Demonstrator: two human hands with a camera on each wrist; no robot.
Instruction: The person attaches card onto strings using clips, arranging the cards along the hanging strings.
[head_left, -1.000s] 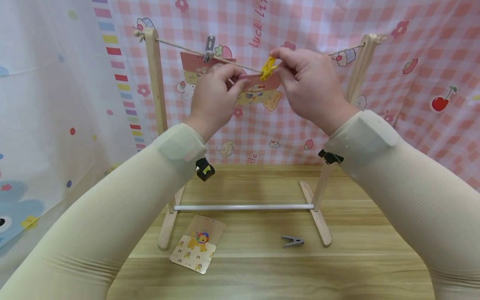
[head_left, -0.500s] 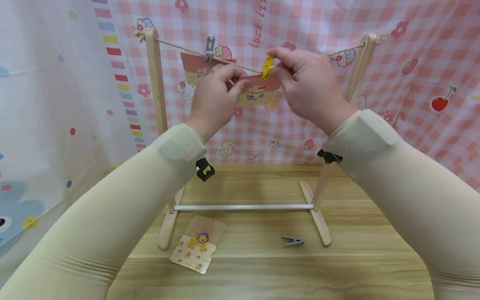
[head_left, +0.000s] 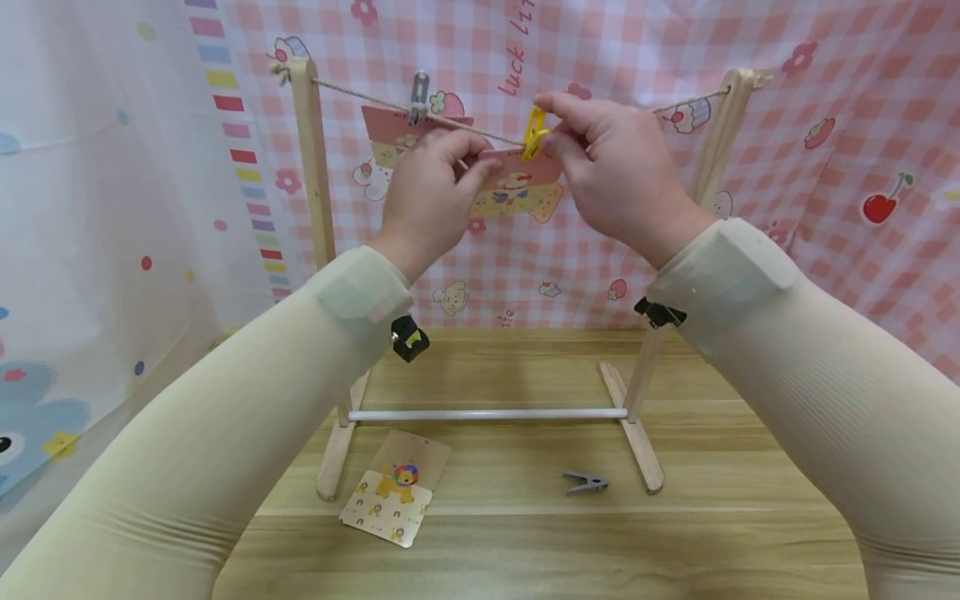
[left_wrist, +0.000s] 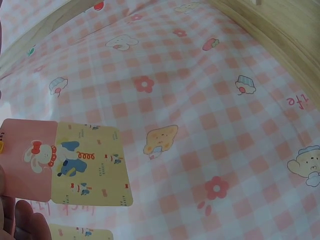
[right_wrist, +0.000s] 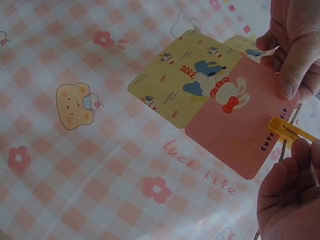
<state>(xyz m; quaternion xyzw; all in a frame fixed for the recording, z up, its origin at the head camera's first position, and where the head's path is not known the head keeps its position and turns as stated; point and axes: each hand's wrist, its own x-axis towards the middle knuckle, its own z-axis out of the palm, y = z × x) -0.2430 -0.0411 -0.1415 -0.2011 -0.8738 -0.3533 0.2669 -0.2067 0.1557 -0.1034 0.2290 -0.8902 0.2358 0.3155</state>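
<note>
- Pink-and-yellow card (head_left: 517,185): hangs against the twine line (head_left: 480,132), near its middle, printed with a cartoon rabbit; the pink half is uppermost, the yellow half below. The right wrist view shows the same card (right_wrist: 220,102) in front of the checked cloth.
- Yellow clothespin (head_left: 534,133): sits upright on the twine at the card's top edge. In the right wrist view its tip (right_wrist: 285,131) overlaps the pink edge of the card beside the twine.
- Right hand (head_left: 615,171): thumb and forefinger pinch the top of the yellow clothespin; the other fingers are curled behind it.
- Left hand (head_left: 427,196): fingers curled, thumb and fingertips pinching the card's left upper edge just beside the clothespin.
- Second card (head_left: 390,133): hangs further left on the same twine, held by a grey clothespin (head_left: 419,96), partly hidden behind the left hand.
- Wooden rack (head_left: 311,192): two upright posts carry the twine; a white crossbar (head_left: 487,413) joins the feet on the wooden table (head_left: 525,542).
- On the table, in front of the rack: a lion card (head_left: 396,497) near the left foot and a loose grey clothespin (head_left: 586,482) near the right foot, well apart from each other.
- Background: pink checked cloth (head_left: 600,275) with cartoon prints, hanging behind the rack.
</note>
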